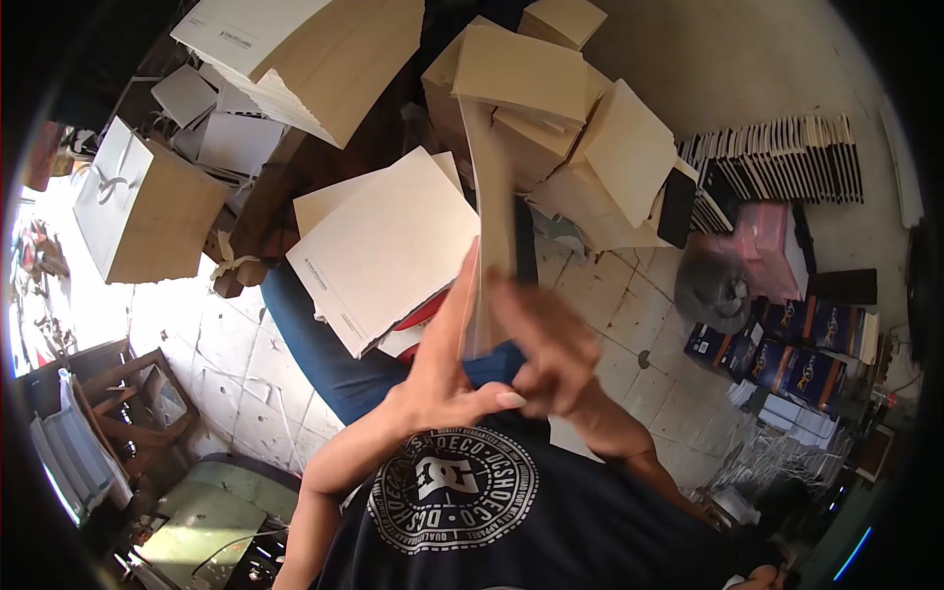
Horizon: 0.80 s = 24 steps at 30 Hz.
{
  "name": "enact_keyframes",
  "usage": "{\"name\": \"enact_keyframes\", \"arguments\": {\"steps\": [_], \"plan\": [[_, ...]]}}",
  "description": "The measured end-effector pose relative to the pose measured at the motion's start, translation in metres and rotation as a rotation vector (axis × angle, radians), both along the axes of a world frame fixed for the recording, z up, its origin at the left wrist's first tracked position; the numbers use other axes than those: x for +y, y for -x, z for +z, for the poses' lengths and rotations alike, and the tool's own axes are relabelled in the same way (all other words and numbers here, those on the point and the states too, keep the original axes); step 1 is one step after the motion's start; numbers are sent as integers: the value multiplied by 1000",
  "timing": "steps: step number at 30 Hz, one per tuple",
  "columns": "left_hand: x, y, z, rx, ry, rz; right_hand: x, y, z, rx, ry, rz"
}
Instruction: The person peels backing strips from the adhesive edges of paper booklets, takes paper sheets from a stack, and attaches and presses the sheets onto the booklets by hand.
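Observation:
A thin pale sheet [492,187] stands nearly edge-on in front of the person's body. My left hand [457,339] touches its left side, with fingers stretched upward and the thumb pointing right. On the sheet's right side, my right hand [551,344] is smeared by motion, so its fingers are hard to make out. A stack of white printed sheets [383,246] rests tilted over the blue-clad legs, left of the upright sheet. Something red [425,311] shows under the stack's lower edge.
Tall paper stacks stand at upper left [334,69] and left [162,211]. More piles [521,74] lie ahead. On the right are a row of dark-covered books [787,162], a pink package [767,251] and blue boxes [787,369]. A wooden frame [143,403] stands lower left.

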<state>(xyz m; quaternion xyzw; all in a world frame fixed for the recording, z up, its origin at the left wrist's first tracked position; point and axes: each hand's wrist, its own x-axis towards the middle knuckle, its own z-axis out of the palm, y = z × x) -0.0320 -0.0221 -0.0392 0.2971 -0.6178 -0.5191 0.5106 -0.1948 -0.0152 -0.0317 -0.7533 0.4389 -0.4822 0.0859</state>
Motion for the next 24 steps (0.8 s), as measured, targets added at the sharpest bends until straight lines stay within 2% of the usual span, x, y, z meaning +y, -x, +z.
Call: {"name": "enact_keyframes", "arguments": {"steps": [2, 3, 5, 7, 9, 10, 13, 15, 17, 18, 20, 22, 23, 24], "plan": [[14, -4, -5, -3, -25, 283, 5, -5, 2, -114, -34, 233], [22, -6, -7, -5, -46, 422, 7, 5, 16, -229, -121, 219], [33, -43, -9, 26, -282, 495, 2, 9, 29, -236, -224, -131], [40, -80, -2, 132, -491, 463, -24, 20, 32, -39, -163, -252], [36, -100, 6, 100, -549, 435, -20, 8, 20, -655, -709, 121], [39, -121, -10, 36, -607, 367, -17, 2, 12, -675, -750, 137], [5, -102, 11, -331, -125, 819, -8, -18, -1, -709, -792, 149], [4, -110, 21, -716, 112, 975, -4, -27, -1, -746, -807, 154], [1, -84, 40, -695, 278, 677, 7, -29, -4, -673, -812, 139], [-3, -66, 50, -680, 262, 520, 12, -32, -4, -674, -806, 141], [-4, -42, 35, -686, 310, 288, 17, -36, -1, -665, -758, 161], [5, -22, 19, -517, 335, 326, 19, -35, 3, -615, -719, 97], [6, -16, 17, -533, 405, 345, 22, -30, 3, -604, -728, 89], [10, -12, 17, -543, 370, 359, 25, -28, 1, -609, -733, 90]]}}
